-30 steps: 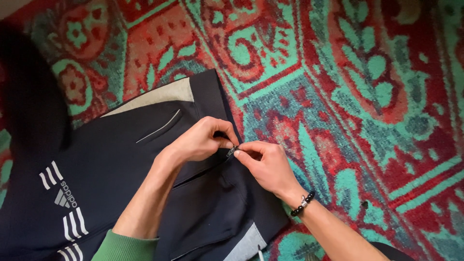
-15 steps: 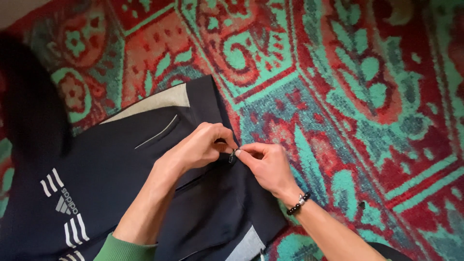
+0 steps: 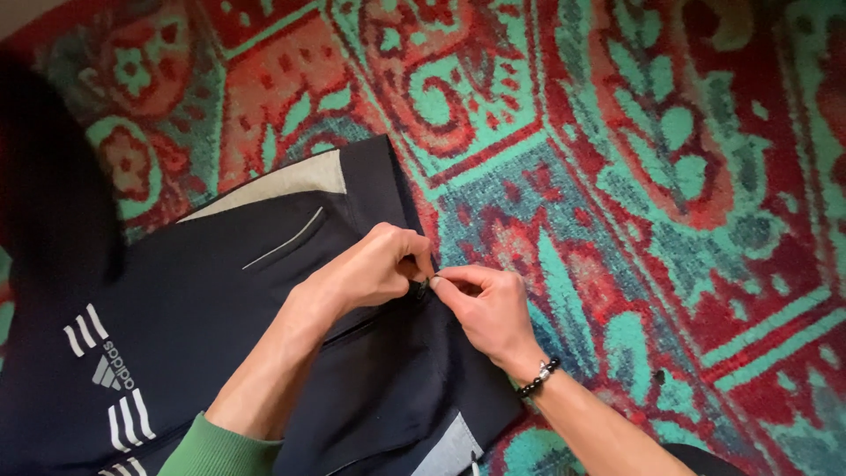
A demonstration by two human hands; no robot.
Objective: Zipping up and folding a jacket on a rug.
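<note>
The fingertips of both hands meet on one small zipper pull (image 3: 422, 286) at the jacket's (image 3: 220, 308) hem edge. The left hand (image 3: 370, 269) pinches the fabric beside it; the right hand (image 3: 485, 308) pinches the pull. One dark jacket lies flat on one patterned rug (image 3: 634, 176). One beaded bracelet (image 3: 538, 377) circles the right wrist.

Red-and-teal patterned carpet (image 3: 634, 176)
</note>
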